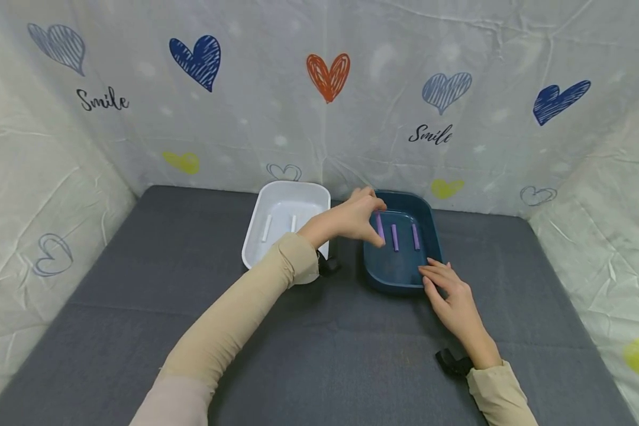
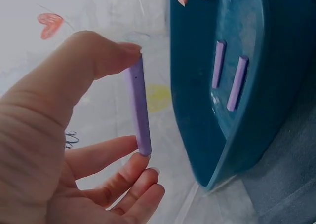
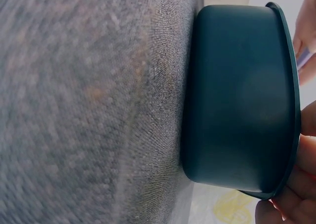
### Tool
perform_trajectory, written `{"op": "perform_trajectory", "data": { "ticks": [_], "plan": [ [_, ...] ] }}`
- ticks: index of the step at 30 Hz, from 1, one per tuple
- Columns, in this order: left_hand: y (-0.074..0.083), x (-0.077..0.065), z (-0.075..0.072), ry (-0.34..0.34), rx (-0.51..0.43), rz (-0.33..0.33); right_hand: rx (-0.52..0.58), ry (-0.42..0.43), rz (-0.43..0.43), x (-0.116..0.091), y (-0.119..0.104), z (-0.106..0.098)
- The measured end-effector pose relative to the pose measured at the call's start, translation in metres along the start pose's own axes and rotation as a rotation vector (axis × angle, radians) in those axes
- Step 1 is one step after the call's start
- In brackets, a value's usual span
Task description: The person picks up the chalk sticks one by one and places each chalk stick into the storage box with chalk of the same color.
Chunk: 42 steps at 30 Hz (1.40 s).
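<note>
My left hand (image 1: 353, 218) is over the left side of a dark teal tray (image 1: 399, 269). It pinches a purple chalk stick (image 2: 138, 105) by its two ends, thumb on one end and fingertips on the other. Two more purple chalk sticks, a nearer-left one (image 1: 395, 237) and one to its right (image 1: 416, 236), lie on the tray's floor. At the tray's near right corner rests my right hand (image 1: 454, 300), its fingers loosely bent over the rim (image 3: 295, 98).
Left of the teal tray stands a white tray (image 1: 250, 239) with two white chalk sticks (image 1: 266, 228) showing; my left forearm (image 1: 245, 313) partly covers it. Both trays sit on a grey cloth-covered table (image 1: 351, 367) near the back curtain (image 1: 266, 118). A black wrist strap (image 1: 452, 362) is on my right wrist.
</note>
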<state>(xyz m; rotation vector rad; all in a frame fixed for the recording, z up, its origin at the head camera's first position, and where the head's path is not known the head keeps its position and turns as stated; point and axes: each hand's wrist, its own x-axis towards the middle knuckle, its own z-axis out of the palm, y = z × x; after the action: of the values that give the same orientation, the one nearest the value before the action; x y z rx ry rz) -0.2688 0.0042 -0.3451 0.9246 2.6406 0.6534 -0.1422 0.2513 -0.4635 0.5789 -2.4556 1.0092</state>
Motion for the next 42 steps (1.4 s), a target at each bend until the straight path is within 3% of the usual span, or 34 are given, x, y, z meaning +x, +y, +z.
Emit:
{"op": "perform_trajectory", "data": {
  "ticks": [11, 22, 32, 42],
  "plan": [
    [0.006, 0.031, 0.006, -0.089, 0.129, -0.051, -0.007, -0.006, 0.008, 0.0, 0.0, 0.0],
    [0.009, 0.046, 0.017, -0.109, 0.263, -0.132, -0.013, -0.014, 0.024, 0.0, -0.001, 0.0],
    [-0.001, 0.054, 0.027, -0.142, 0.263, -0.202, -0.011, -0.011, 0.016, 0.0, 0.0, 0.0],
    [-0.01, 0.057, 0.04, -0.153, 0.231, -0.209, -0.004, 0.0, 0.006, -0.001, 0.002, 0.001]
  ]
}}
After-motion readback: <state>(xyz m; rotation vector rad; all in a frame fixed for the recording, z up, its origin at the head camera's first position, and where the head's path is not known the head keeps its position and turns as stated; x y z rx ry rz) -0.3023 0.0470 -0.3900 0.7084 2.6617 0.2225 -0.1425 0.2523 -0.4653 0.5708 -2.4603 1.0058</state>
